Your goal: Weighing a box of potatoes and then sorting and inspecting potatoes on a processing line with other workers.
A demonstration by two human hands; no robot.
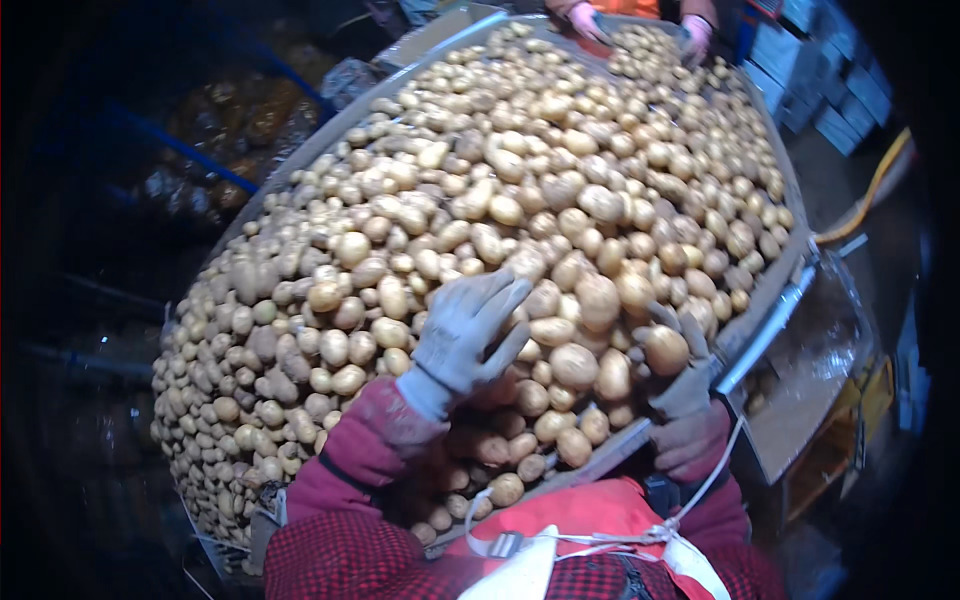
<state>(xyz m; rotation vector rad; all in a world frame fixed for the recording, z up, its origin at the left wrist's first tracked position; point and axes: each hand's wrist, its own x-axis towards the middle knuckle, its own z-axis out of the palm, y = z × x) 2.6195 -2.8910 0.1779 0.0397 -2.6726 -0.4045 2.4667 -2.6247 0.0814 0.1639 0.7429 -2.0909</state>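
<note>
A large heap of potatoes fills a wide sorting table with a raised rim. My left hand, in a grey work glove, reaches over the middle of the near heap, fingers somewhat spread; its fingertips are at a pale potato, and whether they grip it cannot be told. Near the right rim, my right hand, gloved too, has its fingers around a round brown potato. Between the two hands lie larger potatoes. Part of the right palm is hidden.
Across the table, a co-worker's pink-gloved hands are at the far potatoes. Pale boxes are stacked at the back right. A yellow hose or cable meets the right rim. An open carton stands below that rim.
</note>
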